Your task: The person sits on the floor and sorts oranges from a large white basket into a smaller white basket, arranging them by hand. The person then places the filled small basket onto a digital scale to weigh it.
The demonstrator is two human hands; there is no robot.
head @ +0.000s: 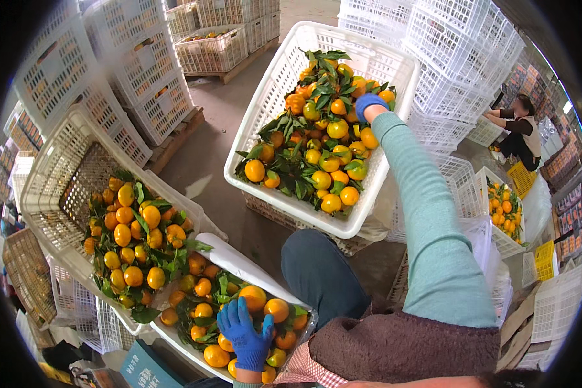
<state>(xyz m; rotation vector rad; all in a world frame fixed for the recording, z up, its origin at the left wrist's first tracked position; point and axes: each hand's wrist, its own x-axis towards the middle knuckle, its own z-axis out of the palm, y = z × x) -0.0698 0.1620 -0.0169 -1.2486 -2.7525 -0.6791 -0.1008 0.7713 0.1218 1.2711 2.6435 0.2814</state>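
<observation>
My left hand, in a blue work glove, lies with fingers spread over orange mandarins with green leaves. They fill a low white crate at my lap, beside a white sheet along its edge. My right hand, also blue-gloved, reaches into a large white plastic crate ahead of me. It touches the right side of a heap of leafy mandarins; its fingers are hidden, so whether they hold a fruit is unclear. Another pale crate, tilted at my left, holds more mandarins that reach down towards the low crate.
Stacked white crates stand on a pallet at left. More crate stacks rise behind the large crate's right side. At far right a person sits near a crate of mandarins and yellow baskets. A teal printed box lies bottom left.
</observation>
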